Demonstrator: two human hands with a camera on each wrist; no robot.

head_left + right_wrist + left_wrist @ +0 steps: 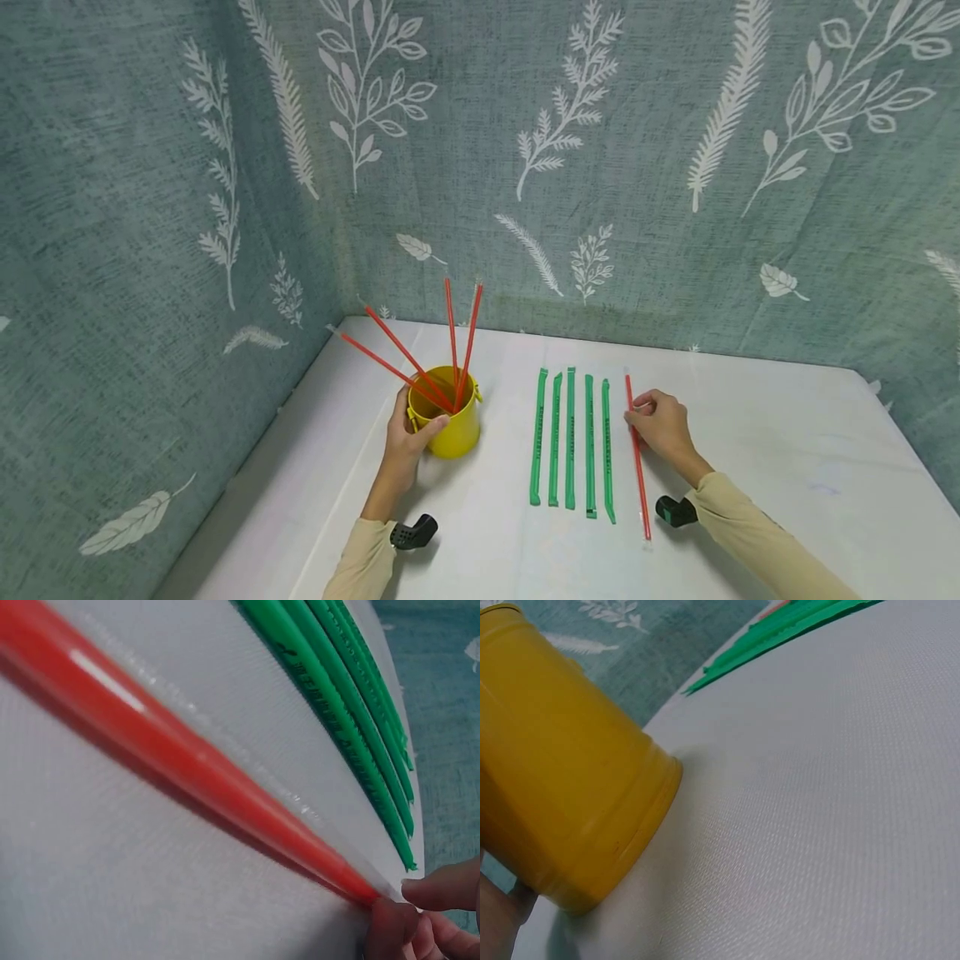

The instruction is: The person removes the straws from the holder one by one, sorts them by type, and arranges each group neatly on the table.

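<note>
On the left in the head view, my left hand (407, 439) grips a small yellow bucket (459, 440), thumb over its near rim. Several red straws in clear wrappers (390, 337) lean out of the bucket, fanned left and upward. The left wrist view shows the bucket's side (562, 757) with its base at the tabletop. To the right, my right hand (663, 425) pinches a red straw (642, 487) in a clear wrapper, near its upper half. Close up in the right wrist view, this straw (202, 769) lies along the white surface, thumb and fingers at its far end.
Several green paper-wrapped straws (571, 433) lie side by side on the white table (787, 467), between the bucket and the red straw. A patterned blue-green cloth (480, 167) hangs behind and at the left. Black wrist cameras (414, 532) sit on both sleeves.
</note>
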